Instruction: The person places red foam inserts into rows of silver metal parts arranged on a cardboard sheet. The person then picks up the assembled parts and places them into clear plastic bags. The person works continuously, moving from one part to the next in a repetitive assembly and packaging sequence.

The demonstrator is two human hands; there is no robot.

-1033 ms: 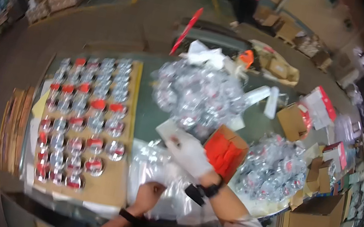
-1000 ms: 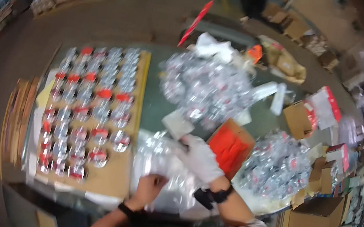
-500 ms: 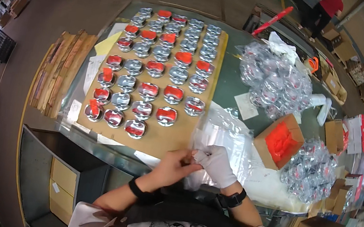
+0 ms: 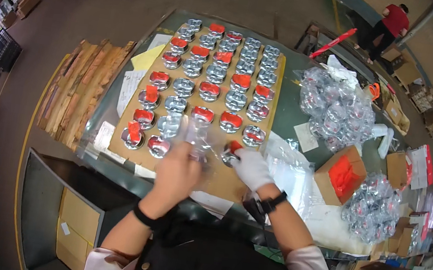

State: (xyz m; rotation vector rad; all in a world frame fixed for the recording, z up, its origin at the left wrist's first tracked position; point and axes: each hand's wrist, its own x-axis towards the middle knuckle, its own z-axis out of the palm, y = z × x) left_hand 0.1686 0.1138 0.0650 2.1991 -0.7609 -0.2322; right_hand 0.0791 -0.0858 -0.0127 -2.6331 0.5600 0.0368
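Both hands moved onto cardboard sheet (image 4: 232, 180); left hand (image 4: 179, 171) pinches crinkly clear bag (image 4: 199, 135), gloved right hand (image 4: 251, 168) grips round metal part (image 4: 230, 153).

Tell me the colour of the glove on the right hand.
White. The glove on the right hand shows best in the head view; the left hand is bare.

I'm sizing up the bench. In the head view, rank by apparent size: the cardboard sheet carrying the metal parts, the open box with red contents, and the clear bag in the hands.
1. cardboard sheet
2. open box
3. clear bag; it looks nearly the box's size, so that order is unsure.
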